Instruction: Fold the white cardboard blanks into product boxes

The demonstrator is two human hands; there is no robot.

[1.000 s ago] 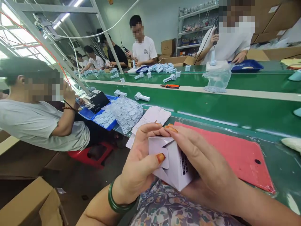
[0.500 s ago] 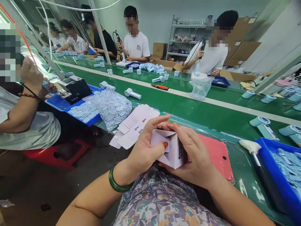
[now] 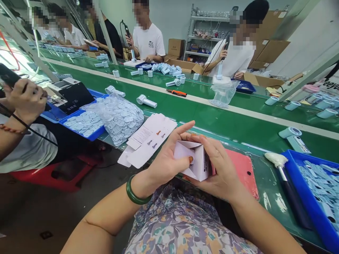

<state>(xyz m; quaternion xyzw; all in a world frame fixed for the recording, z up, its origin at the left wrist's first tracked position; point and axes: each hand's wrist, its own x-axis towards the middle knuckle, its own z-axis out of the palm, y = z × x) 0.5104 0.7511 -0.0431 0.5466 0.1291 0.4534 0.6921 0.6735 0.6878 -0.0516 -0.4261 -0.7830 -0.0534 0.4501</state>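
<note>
Between my hands is a small white cardboard box (image 3: 197, 171), its near end partly folded with a gap between the flaps. My left hand (image 3: 169, 158) holds the box's left side, the thumb pressing on an end flap and the index finger stretched out past the top. Around the right side of the same box, my right hand (image 3: 225, 169) is wrapped, fingers over the top edge. Left of my hands lie flat printed white cartons (image 3: 144, 144). A red flat sheet or pad (image 3: 245, 169) lies on the bench behind my right hand.
A bag of light-blue parts (image 3: 123, 118) sits at left beside a blue tray (image 3: 99, 132). To the right are a hammer-like tool (image 3: 288, 190) and a blue bin (image 3: 291, 158) of parts. Orange-handled pliers (image 3: 177, 93) lie across the green bench (image 3: 201, 116). Co-workers sit opposite and at left.
The thumb of my left hand has pushed the box's end flap slightly further in. My view has shifted a little right, and the co-worker at left now holds a dark tool.
</note>
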